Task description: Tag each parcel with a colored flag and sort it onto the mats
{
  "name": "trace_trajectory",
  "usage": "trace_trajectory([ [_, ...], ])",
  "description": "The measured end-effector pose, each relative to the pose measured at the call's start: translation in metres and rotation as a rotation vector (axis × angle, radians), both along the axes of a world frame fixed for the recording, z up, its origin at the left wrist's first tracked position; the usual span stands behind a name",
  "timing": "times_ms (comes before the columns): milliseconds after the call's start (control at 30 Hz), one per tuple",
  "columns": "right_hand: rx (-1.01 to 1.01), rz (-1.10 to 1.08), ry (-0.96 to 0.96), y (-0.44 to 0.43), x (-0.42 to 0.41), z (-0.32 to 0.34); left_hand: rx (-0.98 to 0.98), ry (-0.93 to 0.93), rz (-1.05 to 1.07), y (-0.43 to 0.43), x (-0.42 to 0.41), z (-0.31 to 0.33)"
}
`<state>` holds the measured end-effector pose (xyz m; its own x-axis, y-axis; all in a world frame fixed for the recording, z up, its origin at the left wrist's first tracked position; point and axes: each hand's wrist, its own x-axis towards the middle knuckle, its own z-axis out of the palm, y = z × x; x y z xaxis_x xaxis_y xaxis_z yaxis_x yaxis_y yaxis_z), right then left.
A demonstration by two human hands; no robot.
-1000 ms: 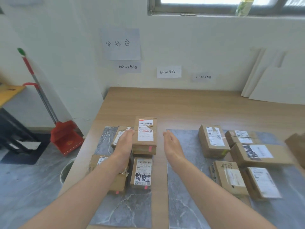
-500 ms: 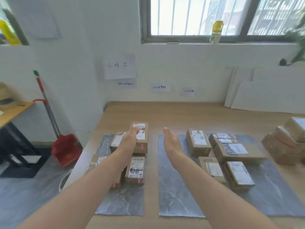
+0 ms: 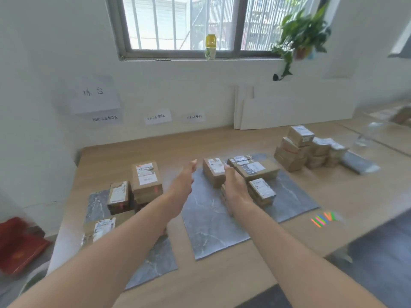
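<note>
head view: both hands are empty and held out over the tabletop (image 3: 222, 283). the left hand (image 3: 181, 187) hangs flat, grip apart, fingers stretched toward the gap between the two mats. the right hand (image 3: 235, 188) is loosely spread too, holding nothing, in front of the parcels on the middle mat (image 3: 211, 232). sorted parcels lie on the left mat (image 3: 155, 261), one stack topped by a labelled box (image 3: 145, 175) with a pink flag on its side; another group sits on the middle mat, among them a long flat box (image 3: 255, 170). the unsorted pile (image 3: 298, 150) stands well apart, far right on the bare tabletop, and the coloured flags (image 3: 323, 218) lie near the front edge on the right.

the step in hand looks like reaching for the next parcel. done well, i'd judge it means taking the top box of the pile first so the stack does not topple, carrying it level, bringing it near the flags, and reading its label before choosing a colour.

hard to make out: the frame is blurred, so label text and the wall signs (image 3: 156, 116) cannot be read. the right hand covers part of a parcel on the middle mat. whether a third mat lies under the pile i cannot tell. the left forearm hides part of the left mat.
</note>
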<state>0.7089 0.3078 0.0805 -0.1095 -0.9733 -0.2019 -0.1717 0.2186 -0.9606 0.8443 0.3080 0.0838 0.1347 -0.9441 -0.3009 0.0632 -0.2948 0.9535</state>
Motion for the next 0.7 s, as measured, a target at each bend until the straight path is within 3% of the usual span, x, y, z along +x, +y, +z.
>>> trace_trajectory([
  [400, -0.067, -0.320, -0.026, 0.056, -0.135, 0.016, -0.028, 0.040, -0.337, 0.020, -0.129, 0.018],
  [700, -0.139, -0.372, -0.015, 0.055, -0.270, 0.023, -0.071, 0.071, -0.447, 0.003, -0.263, 0.036],
])
